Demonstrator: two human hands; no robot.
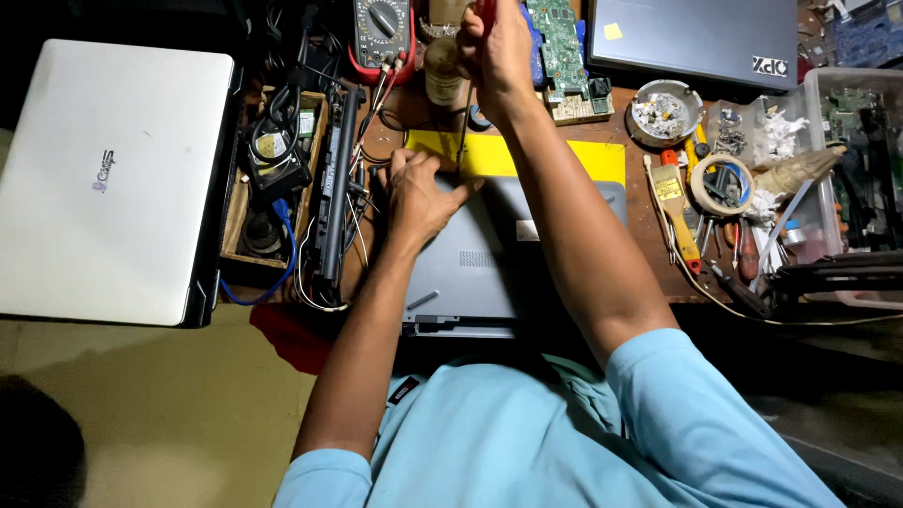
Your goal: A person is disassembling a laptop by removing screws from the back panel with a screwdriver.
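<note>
**A:** Where was the left hand [420, 193]?

**B:** It lay flat, fingers pressed down, on the far left corner of the grey laptop [470, 259] that sat upside down on the desk right in front of the person. It gripped nothing; it only pressed on the case, next to the yellow sheet [583, 158] that lay under the laptop's far edge.

**A:** And the right hand [497, 49]?

**B:** It was raised well beyond the laptop, closed tight round the red handle of a screwdriver [467, 113]. The thin shaft ran down from the fist to the laptop's far edge, just beside the left hand's fingers. I could not tell whether the tip touched the case.

**A:** What stood near that fist?

**B:** A small brown bottle [440, 71] just to its left, a meter with a dial [381, 28] further left, and a green circuit board [562, 42] to its right.

**A:** Anything else on the desk?

**B:** A closed white laptop [108, 179] far left, a wooden box of cables [273, 179] beside it, a long black battery bar [336, 188] between the box and the grey laptop. On the right were a yellow-handled brush [675, 202], a roll of tape [720, 183], a round dish of scraps [666, 111] and a dark laptop [696, 38] at the top.
</note>
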